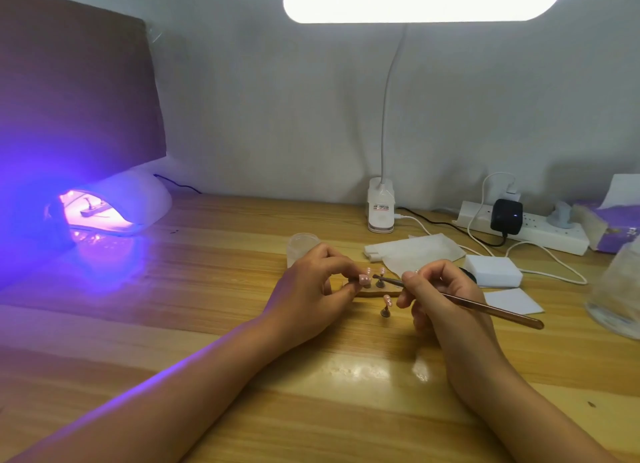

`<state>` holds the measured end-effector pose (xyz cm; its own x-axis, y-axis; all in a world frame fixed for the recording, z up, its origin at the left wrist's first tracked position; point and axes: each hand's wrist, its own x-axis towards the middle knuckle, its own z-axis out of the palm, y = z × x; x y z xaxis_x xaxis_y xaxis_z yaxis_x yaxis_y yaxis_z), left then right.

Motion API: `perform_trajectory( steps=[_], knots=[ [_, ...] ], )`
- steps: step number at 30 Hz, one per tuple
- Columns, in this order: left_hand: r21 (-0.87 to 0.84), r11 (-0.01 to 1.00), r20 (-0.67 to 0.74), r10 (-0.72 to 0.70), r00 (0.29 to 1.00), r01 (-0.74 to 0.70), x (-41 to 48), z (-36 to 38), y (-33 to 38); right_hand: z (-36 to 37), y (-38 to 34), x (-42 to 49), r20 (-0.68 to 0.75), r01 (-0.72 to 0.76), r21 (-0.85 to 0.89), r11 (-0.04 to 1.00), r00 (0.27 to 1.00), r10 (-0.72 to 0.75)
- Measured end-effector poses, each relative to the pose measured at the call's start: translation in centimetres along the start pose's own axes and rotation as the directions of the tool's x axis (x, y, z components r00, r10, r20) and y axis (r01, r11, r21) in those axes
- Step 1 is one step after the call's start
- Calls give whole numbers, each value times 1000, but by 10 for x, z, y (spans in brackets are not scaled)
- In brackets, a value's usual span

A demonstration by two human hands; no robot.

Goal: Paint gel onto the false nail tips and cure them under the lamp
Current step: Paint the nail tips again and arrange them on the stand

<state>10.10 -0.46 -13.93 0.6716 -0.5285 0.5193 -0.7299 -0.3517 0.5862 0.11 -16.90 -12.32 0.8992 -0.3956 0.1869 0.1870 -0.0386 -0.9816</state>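
Key relation: the held nail tip (363,280) lies just left of the bristle end of the gel brush (467,303). The brush's long axis runs from lower right up-left, straight at the tip (actual contact too small to confirm).
Left hand (311,289): thumb and fingers pinch the held nail tip by its stand, just above the wooden base (367,293).
Right hand (440,296): fingers curled round the gel brush pen-style, near the bristle end.
Nearer hand: the left has the tip; the right reaches it only through the brush.
Tip's look: small, pink, glossy.
Spare nail tips (387,301): on stands, beside the base.
Curing lamp (138,199): far left on the table (242,254), glowing violet, well apart.
Step, as judged: painting; curing comes later.
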Motion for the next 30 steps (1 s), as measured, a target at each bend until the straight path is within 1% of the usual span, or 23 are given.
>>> perform_trajectory(
  steps=[4,8,15,22,26,30],
  knots=[
    [11,1000,-3,12,1000,-12,0,0,0,2,-3,-1,43,-7,29,1000,999,5],
    [14,1000,-15,16,1000,-16,-1,0,0,4,-2,-2,83,0,-33,999,997,2],
    [8,1000,-18,24,1000,-24,0,0,0,3,2,0,40,-15,-84,996,999,19],
    [-3,1000,-7,22,1000,-22,-1,0,1,1,-1,0,1,-10,8,1000,1000,10],
    [-1,1000,-3,29,1000,-29,-1,0,1,2,-3,-1,50,-6,31,1000,999,4],
    [11,1000,-2,28,1000,-28,-1,0,0,3,-2,-1,77,-6,1,1000,997,6]
  ],
)
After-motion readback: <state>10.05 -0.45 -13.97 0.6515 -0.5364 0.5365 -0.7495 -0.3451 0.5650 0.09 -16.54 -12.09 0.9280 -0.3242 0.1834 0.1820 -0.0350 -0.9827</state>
